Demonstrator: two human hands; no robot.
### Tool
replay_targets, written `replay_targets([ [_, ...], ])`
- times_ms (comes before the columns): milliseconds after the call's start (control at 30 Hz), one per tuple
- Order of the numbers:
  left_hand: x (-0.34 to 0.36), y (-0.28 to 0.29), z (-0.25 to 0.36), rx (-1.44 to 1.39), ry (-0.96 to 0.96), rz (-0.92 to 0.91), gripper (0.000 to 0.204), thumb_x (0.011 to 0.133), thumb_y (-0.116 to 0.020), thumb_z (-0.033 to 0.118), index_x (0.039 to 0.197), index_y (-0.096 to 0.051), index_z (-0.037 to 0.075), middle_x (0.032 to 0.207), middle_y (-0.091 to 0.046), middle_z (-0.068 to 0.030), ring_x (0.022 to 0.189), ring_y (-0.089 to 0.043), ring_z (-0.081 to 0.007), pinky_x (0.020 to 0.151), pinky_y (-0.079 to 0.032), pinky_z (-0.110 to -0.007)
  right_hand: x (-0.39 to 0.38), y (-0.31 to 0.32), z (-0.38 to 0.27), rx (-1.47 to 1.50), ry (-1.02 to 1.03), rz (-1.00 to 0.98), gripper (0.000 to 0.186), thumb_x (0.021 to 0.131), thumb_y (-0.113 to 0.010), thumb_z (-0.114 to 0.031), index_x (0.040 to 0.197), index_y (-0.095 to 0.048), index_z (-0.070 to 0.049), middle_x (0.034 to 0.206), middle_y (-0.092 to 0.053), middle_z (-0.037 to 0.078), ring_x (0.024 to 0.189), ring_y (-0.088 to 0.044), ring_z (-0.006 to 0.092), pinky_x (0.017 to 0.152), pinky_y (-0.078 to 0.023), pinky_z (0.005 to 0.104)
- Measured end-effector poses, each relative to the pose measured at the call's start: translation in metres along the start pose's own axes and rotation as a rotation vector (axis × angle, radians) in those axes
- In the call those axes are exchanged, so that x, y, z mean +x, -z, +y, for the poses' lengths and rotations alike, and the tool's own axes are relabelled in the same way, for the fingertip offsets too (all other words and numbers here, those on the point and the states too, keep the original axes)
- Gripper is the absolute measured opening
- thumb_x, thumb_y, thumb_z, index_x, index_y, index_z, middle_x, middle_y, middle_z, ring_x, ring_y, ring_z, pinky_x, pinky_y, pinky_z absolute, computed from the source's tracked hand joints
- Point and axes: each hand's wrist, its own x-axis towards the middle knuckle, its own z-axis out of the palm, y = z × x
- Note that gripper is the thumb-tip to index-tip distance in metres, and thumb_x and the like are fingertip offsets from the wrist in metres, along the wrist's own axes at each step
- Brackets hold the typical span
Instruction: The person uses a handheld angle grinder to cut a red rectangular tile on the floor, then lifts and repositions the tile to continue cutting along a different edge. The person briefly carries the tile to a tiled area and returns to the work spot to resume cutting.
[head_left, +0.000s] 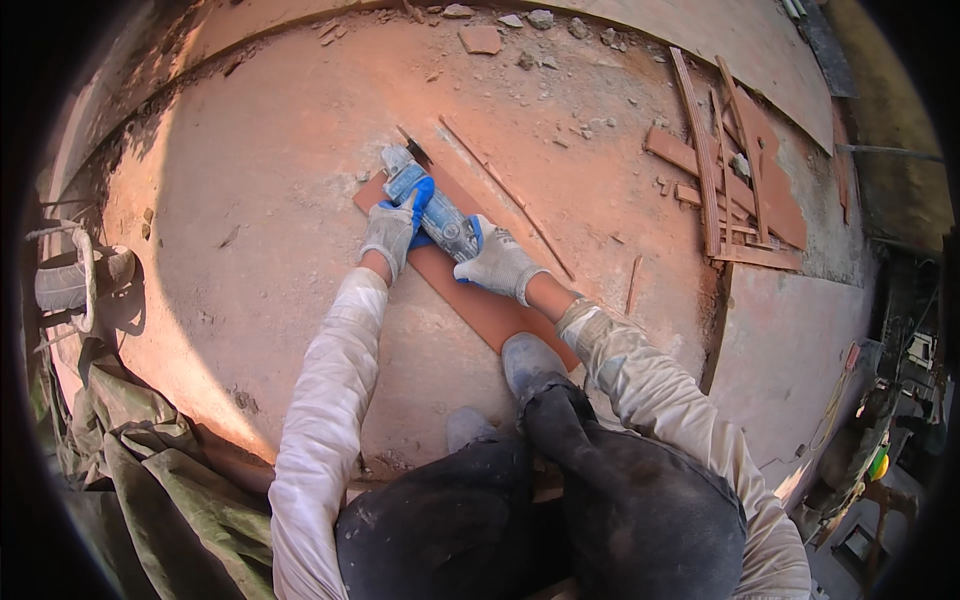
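Note:
Both my hands wear grey-white gloves with blue palms and grip a dusty blue angle grinder point(448, 222). My left hand point(395, 230) is closed around its front part, close behind the grinder's head. Farther back, my right hand point(493, 262) wraps the rear of the body. The dark disc point(418, 153) shows at the far end, beside the far end of a long reddish-brown tile point(460, 300). That tile lies flat on the dusty floor, slanting from far left to near right, under the grinder. My shoe point(530, 362) rests on its near end.
Thin cut strips point(510, 200) lie right of the tile. A heap of broken tile pieces point(735, 170) is at the far right. Rubble point(540, 20) lines the far edge. At left are a wheel-like object point(85, 278) and a crumpled green tarp point(150, 450).

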Motion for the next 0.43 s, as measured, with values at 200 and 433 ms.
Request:
replay_targets([
  [200,-0.009,-0.006,0.009,-0.059,0.055,0.005,0.072,0.094,-0.086,0.063,0.113,-0.079,-0.007,0.101,-0.082,-0.015,0.086,-0.08,-0.0204,0.074,-0.068,-0.036,-0.004,0.003,-0.001,-0.021,-0.033,-0.021,0.088,0.078,-0.084,-0.032,0.151,-0.053,0.006,0.131,-0.072,0.036,0.127,-0.071,0.0472,0.108,-0.057,0.0481],
  [433,-0.015,-0.006,0.009,-0.042,-0.014,-0.028,0.068,0.095,-0.087,0.06,0.113,-0.08,-0.005,0.102,-0.083,-0.0151,0.087,-0.08,-0.0214,0.076,-0.069,-0.035,-0.006,0.004,0.003,0.002,-0.038,-0.029,0.089,0.078,-0.084,-0.032,0.154,-0.052,0.004,0.133,-0.072,0.037,0.129,-0.071,0.0469,0.109,-0.057,0.0486],
])
